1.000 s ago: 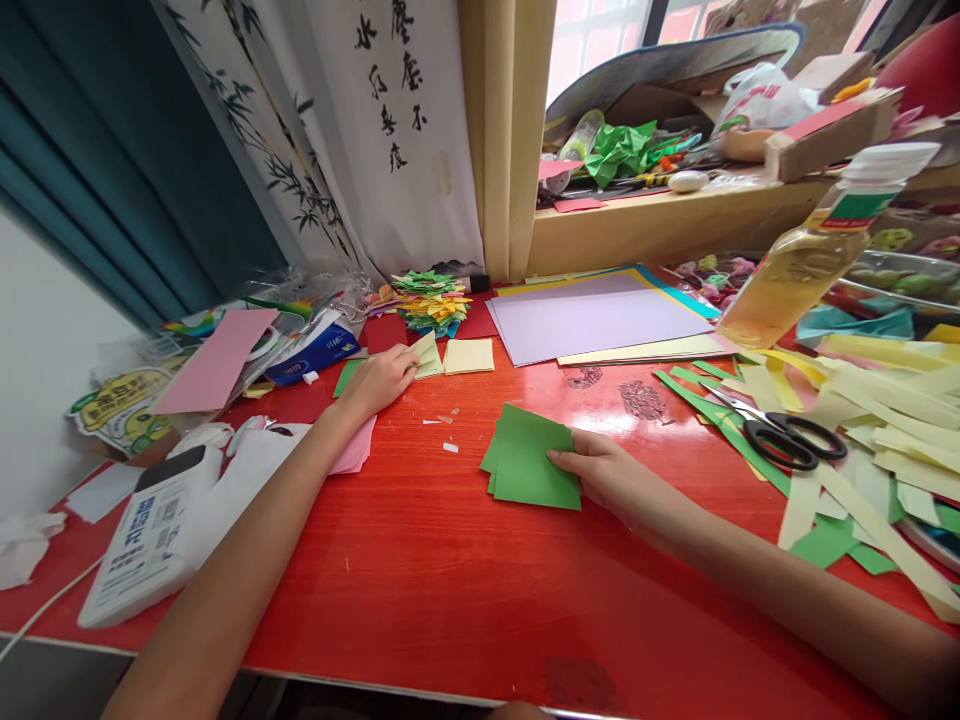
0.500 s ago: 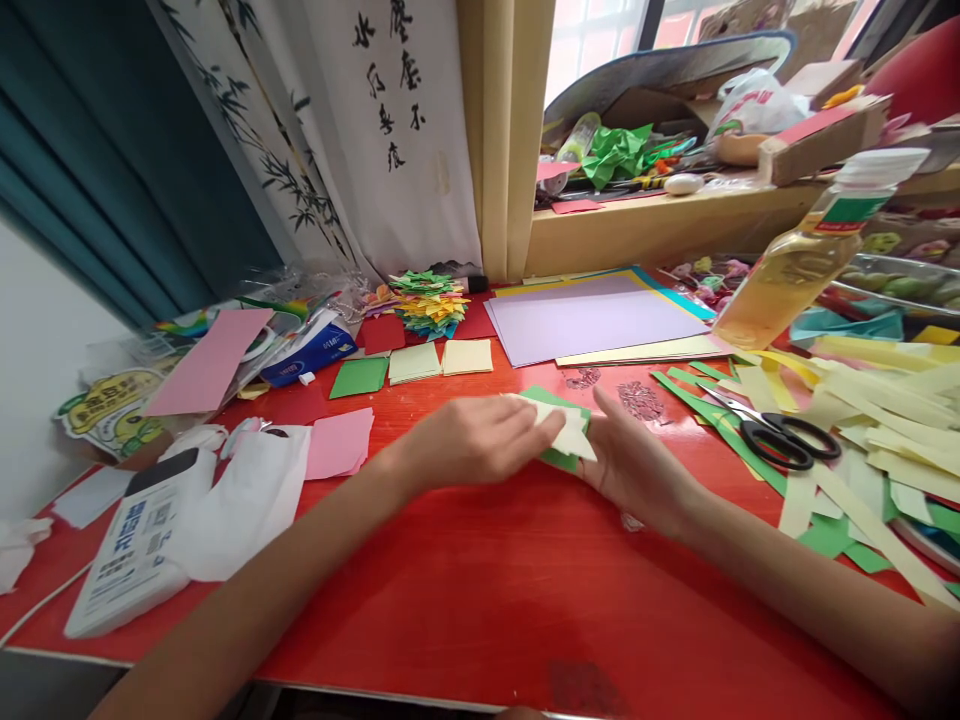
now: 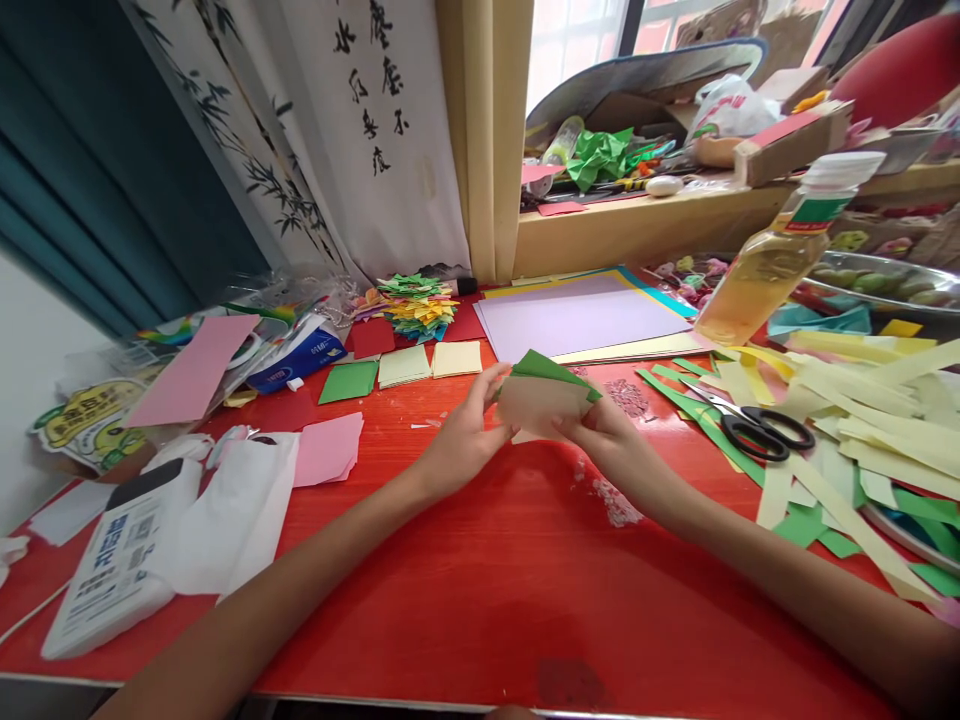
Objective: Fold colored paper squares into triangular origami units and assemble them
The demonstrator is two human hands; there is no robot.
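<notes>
Above the middle of the red table [image 3: 420,620], both hands hold a small stack of cut paper pieces [image 3: 541,396], cream at the front and green behind. My left hand [image 3: 466,440] grips its left edge between thumb and fingers. On the opposite edge, my right hand [image 3: 604,430] pinches the stack, its thumb on the cream face. Beyond my left hand lie piles of square paper: a green pile [image 3: 349,382], a pale green pile [image 3: 405,366] and a cream pile [image 3: 457,359].
Scissors [image 3: 765,432] with black handles lie among paper strips [image 3: 885,400] at right. A bottle [image 3: 772,260] stands behind them. Large lilac sheets [image 3: 577,315] lie at the back. Pink squares [image 3: 328,449] and a white tissue pack [image 3: 112,570] are at left, near a folded-paper piece [image 3: 416,305].
My left hand has moved from over the paper to its left edge. The stack now stands tilted up, gripped from both sides. The view has shifted slightly.
</notes>
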